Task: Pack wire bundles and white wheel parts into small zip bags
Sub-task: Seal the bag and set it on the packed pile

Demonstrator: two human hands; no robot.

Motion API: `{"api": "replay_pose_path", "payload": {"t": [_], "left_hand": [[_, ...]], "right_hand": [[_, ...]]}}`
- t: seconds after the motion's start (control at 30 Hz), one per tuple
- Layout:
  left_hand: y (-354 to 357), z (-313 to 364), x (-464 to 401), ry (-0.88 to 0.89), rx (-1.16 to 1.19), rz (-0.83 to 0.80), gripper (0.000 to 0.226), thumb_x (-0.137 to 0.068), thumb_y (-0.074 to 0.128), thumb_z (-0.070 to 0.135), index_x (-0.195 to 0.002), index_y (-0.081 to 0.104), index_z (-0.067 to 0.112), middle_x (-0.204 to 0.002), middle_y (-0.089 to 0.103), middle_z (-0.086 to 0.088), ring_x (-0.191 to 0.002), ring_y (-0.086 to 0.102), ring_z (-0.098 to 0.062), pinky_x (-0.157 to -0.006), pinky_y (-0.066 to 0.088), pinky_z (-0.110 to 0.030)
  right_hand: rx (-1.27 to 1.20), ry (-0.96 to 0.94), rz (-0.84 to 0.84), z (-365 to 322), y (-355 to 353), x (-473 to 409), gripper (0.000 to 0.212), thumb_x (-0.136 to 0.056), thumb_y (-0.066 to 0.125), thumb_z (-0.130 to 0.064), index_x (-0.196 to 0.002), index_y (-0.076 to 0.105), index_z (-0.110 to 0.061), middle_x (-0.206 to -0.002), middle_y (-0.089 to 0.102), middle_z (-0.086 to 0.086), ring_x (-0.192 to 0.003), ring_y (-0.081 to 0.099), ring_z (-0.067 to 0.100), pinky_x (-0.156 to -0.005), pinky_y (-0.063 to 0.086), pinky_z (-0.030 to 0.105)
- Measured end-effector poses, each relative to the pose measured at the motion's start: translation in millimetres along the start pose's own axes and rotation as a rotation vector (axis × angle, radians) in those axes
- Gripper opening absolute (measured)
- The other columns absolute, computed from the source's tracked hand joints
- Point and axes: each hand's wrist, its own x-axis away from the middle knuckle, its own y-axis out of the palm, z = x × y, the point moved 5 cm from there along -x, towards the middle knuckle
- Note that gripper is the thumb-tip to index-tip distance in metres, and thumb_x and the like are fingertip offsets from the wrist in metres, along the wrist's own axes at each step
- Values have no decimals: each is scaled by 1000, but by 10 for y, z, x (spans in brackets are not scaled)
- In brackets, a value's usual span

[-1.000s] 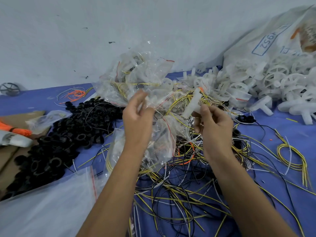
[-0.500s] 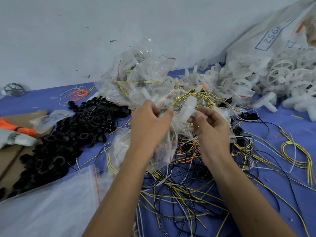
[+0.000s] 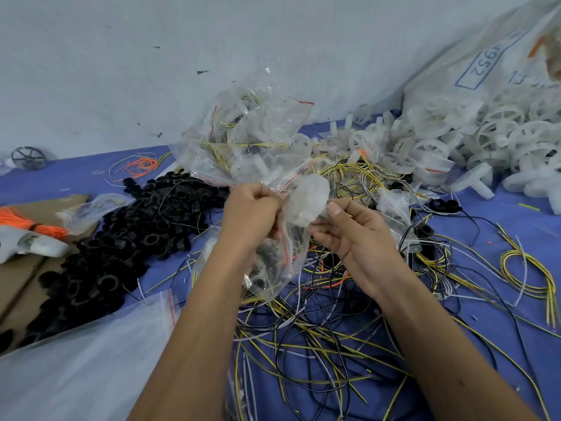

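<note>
Covering the whole work surface, a blue cloth [image 3: 498, 247] carries every item, with a pale wall [image 3: 121, 71] rising behind it. At upper right a large printed sack [image 3: 473, 65] spills a heap of white wheel parts [image 3: 498, 138] toward the centre. At lower left lies a broad sheet of clear plastic [image 3: 76, 366], and just beyond it a mound of black rings [image 3: 121, 238] spreads beside a piece of brown cardboard [image 3: 18, 275]. A tangle of loose yellow, black and white wires [image 3: 318, 329] fills the foreground between the two forearms. Behind the hands stands a pile of filled zip bags [image 3: 252, 141], each with a red seal line. The left hand [image 3: 252, 214] pinches the mouth of a small zip bag [image 3: 273, 265], fingers curled round its red-striped rim; the bag hangs below that hand, above the wires, with dark contents that cannot be made out. The right hand [image 3: 349, 229] grasps a white wheel part [image 3: 306, 199] between thumb and fingers, the part held at the bag's opening and touching the plastic; whether it sits inside the rim cannot be told. A yellow wire bundle [image 3: 528, 268] lies looped at far right, well apart from the hands. An orange wire bundle [image 3: 33, 221] rests at the left edge, and a small dark spoked wheel [image 3: 28, 158] sits against the wall
</note>
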Motion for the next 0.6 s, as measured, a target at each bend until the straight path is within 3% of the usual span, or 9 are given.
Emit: {"api": "replay_pose_path", "payload": {"t": [0.07, 0.13, 0.23, 0.3, 0.37, 0.47, 0.53, 0.6], "left_hand": [[-52, 48, 1, 51, 24, 36, 23, -90, 68, 7, -69, 60, 10, -50, 58, 0, -41, 50, -16, -40, 40, -23], [-69, 105, 5, 118, -11, 62, 22, -89, 69, 9, -69, 60, 11, -50, 58, -2, -42, 51, -17, -43, 40, -25], [-4, 195, 31, 259, -152, 85, 21, -87, 74, 13, -69, 63, 13, -51, 58, 2, -44, 51, -10, -48, 42, -24], [87, 239, 73, 330, -247, 80, 22, -86, 76, 16, -68, 63, 16, -51, 56, 8, -45, 46, -2, -49, 38, -17], [207, 283, 125, 395, -317, 49, 24, -86, 76, 17, -67, 62, 19, -50, 54, 10, -45, 48, -2, -48, 35, -13], [409, 367, 239, 516, -408, -2, 26, -86, 75, 19, -67, 57, 25, -53, 52, 13, -54, 50, -4, -57, 42, -22], [534, 409, 318, 549, -377, -52, 25, -85, 75, 19, -68, 58, 27, -56, 54, 14, -58, 53, -6, -59, 45, -23], [642, 435, 394, 558, -306, -109, 22, -84, 77, 17, -70, 62, 23, -57, 58, 13, -55, 56, -4, -56, 44, -17]], "right_hand": [[169, 10, 33, -3, -56, -11, 10, -94, 64, -8, -101, 70, -3, -84, 74, 17, -69, 70, 21, -61, 58, 26], [519, -34, 51, -14, -88, -8, 7, -92, 70, -4, -99, 72, -5, -80, 75, 12, -60, 67, 19, -56, 54, 30], [1015, -210, 27, 20, 6, 24, 12, -85, 81, -13, -96, 79, -16, -74, 74, -1, -61, 67, 14, -59, 53, 29], [1022, -260, -55, 32, 107, 58, 9, -86, 79, -10, -92, 79, -17, -69, 71, -1, -59, 65, 17, -58, 52, 31], [915, -230, -188, 28, 194, 95, 22, -89, 67, 1, -81, 75, -18, -64, 68, 3, -55, 62, 18, -53, 49, 31], [750, -137, -292, 25, 291, 139, 45, -76, 50, 18, -72, 73, -20, -63, 71, 4, -56, 66, 14, -52, 50, 27], [820, -85, -282, 93, 247, 130, 39, -70, 48, 19, -69, 66, -15, -57, 68, -7, -52, 63, 1, -50, 50, 23], [1000, -19, -227, 176, 212, 100, 36, -81, 55, 18, -73, 58, -17, -51, 56, -17, -51, 57, -15, -54, 43, 7]]}}
